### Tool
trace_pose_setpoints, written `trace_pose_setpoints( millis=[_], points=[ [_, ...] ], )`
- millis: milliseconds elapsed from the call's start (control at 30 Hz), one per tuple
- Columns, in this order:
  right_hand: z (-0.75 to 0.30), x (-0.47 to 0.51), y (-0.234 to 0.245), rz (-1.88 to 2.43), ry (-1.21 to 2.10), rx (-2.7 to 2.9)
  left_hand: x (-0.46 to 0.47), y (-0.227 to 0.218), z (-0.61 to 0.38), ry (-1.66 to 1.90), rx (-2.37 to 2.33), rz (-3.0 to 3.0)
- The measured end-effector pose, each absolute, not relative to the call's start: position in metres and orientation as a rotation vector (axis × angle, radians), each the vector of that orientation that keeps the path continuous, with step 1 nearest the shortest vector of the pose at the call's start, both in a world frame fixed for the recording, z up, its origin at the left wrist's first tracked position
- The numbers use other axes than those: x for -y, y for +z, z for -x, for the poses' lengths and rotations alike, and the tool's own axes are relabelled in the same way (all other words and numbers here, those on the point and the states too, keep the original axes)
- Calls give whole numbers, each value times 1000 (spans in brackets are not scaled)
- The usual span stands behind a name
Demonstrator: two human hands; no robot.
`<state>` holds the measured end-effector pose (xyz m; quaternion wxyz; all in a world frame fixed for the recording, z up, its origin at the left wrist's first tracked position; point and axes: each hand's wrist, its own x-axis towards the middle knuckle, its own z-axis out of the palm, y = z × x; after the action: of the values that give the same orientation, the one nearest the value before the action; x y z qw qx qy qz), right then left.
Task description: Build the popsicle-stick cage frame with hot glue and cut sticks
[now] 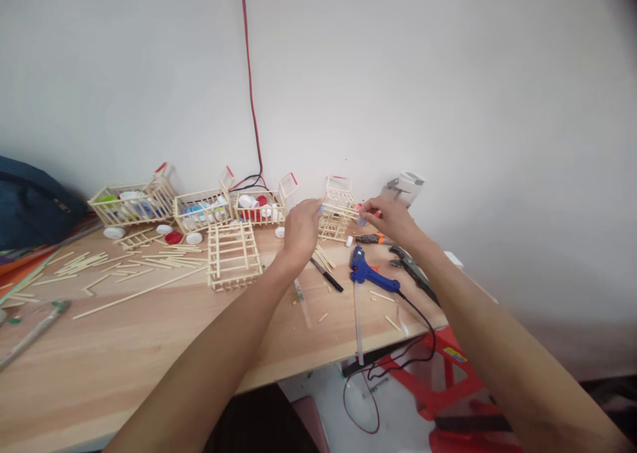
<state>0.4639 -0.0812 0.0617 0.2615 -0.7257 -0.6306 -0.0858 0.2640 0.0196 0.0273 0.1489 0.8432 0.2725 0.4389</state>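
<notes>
My left hand (301, 231) and my right hand (391, 218) are both pinched on the two ends of a thin wooden stick (340, 208), held level above the table. Just behind the stick stands a small open cage of wooden sticks (338, 218). A blue glue gun (371, 273) lies on the table below my right wrist. A flat stick frame (233, 255) lies to the left of my left hand.
Three stick baskets with bottle caps (202, 209) stand along the wall. Loose sticks (124, 264) are scattered at left. Pliers (412, 267) and a black pen (327, 276) lie near the glue gun. A red stool (448, 380) stands below the table edge. A dark bag (30, 201) sits far left.
</notes>
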Motion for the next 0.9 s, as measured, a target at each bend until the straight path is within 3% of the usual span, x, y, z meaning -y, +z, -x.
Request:
trace_pose_setpoints(
  millis=[333,900],
  points=[
    [-468,82,61,1908,-184,1707,-21,30,-274,1232,-1067,-2409],
    [-473,101,51,1849,-171,1617,-22,31,-273,1223,-1092,-2469]
  ],
)
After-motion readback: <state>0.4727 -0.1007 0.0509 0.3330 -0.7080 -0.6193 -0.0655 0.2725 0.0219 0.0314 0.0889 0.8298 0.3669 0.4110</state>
